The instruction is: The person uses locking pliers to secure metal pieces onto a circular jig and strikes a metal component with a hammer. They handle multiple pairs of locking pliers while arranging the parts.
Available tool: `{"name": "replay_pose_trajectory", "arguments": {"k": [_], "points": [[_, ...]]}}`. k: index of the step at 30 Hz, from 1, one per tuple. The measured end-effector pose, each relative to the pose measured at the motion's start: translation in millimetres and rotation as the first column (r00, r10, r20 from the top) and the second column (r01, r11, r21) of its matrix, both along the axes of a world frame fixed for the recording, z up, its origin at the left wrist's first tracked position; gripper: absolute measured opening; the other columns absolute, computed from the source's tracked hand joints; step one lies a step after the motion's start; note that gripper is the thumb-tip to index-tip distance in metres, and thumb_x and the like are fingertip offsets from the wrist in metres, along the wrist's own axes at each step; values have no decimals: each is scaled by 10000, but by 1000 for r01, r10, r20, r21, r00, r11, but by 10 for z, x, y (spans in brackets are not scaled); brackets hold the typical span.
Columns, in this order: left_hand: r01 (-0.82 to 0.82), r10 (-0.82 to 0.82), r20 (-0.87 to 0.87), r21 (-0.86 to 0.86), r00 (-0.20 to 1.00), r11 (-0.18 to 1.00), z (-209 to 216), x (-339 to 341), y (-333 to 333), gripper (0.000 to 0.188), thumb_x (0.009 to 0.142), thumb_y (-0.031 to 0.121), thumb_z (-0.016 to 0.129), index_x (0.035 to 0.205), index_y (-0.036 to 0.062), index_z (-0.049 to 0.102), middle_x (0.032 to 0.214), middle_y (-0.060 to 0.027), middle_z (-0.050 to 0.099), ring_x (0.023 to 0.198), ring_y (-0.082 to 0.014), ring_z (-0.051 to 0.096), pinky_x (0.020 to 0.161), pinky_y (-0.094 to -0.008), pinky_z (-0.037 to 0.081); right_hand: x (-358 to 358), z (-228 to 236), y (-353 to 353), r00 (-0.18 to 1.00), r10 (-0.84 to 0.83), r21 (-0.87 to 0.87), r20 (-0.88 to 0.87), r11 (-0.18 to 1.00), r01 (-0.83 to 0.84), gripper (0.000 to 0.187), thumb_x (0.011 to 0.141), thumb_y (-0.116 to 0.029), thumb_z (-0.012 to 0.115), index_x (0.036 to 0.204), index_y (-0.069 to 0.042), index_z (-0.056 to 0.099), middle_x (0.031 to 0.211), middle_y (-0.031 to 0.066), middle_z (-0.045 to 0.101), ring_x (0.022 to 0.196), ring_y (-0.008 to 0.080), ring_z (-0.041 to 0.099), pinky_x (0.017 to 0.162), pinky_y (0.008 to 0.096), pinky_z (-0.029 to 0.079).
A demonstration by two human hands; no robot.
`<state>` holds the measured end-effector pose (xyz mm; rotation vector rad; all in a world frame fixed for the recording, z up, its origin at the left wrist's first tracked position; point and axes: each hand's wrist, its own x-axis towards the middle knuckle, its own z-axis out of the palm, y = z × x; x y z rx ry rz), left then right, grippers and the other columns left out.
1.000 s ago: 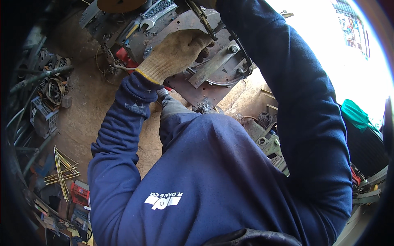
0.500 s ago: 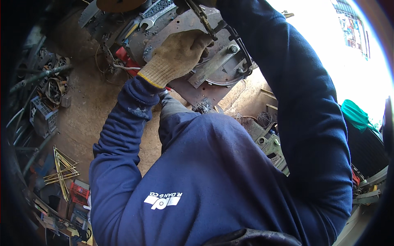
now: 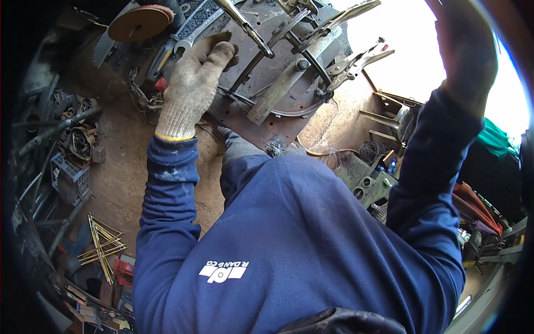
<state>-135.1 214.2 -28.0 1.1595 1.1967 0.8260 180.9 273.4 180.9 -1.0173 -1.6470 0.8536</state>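
My left hand (image 3: 192, 83), in a knitted work glove with a yellow cuff edge, is raised beside a dark metal plate (image 3: 231, 111). Its fingers and thumb are apart, and I see nothing held in them. On the plate lie a flat steel bar (image 3: 278, 92) with a bolt, a curved rod (image 3: 295, 113) and thin dark rods. Locking pliers (image 3: 356, 65) grip the work at its right side, and more locking pliers (image 3: 350, 15) are above them. My right hand (image 3: 467, 50) is lifted at the upper right, dark and blurred against the glare; its fingers are hidden.
A brown abrasive disc (image 3: 139, 23) and a wrench (image 3: 192, 39) are at the upper left. Crossed brass-coloured rods (image 3: 102, 247) lie on the floor (image 3: 119, 183) near scrap parts (image 3: 78, 125) and a grey crate (image 3: 69, 170). A green machine (image 3: 370, 181) stands right of my knees.
My right arm has swung from the work up and out to the right. My left hand has drawn back leftward from the rods, uncovering the bar and the locking pliers.
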Motion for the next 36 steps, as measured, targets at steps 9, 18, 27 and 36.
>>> {"name": "replay_pose_trajectory", "arguments": {"k": [9, 18, 27, 36], "points": [[171, -132, -221, 168, 966, 971, 112, -1, -138, 359, 1034, 246, 645, 1280, -16, 663, 1111, -113, 731, 1010, -157, 667, 919, -306, 527, 908, -830, -1838, 630, -771, -213, -94, 633, 744, 300, 1006, -161, 666, 1240, 28, 657, 1014, 135, 728, 862, 211, 716, 806, 327, 615], [243, -78, -416, 359, 906, 901, 59, 98, -208, 301, 953, 264, 737, 1125, 17, 731, 996, -163, 761, 899, -285, 743, 792, -381, 582, 1013, -1861, -2706, 612, -738, -444, 285, 464, 767, 283, 1022, -110, 650, 1281, 6, 647, 1060, 65, 706, 869, 118, 663, 799, 253, 565], [239, -48, -377, 479, 925, 845, -81, 39, -257, 262, 958, 202, 710, 1142, 17, 734, 1007, -164, 761, 893, -283, 745, 798, -366, 585, 1074, -2246, -2990, 662, -643, -598, 384, 374, 709, 314, 1005, -155, 686, 1288, -20, 654, 1009, 17, 689, 842, 80, 629, 770, 242, 535], [-28, 34, -39, 133, 999, 991, -108, -187, -231, 286, 1019, 150, 637, 1256, 5, 705, 1119, -111, 763, 1030, -176, 719, 932, -288, 560, 1231, -2532, -3330, 686, -562, -639, 462, 325, 697, 306, 1005, -155, 684, 1270, -4, 652, 1022, 36, 692, 828, 93, 640, 761, 256, 557]]}}
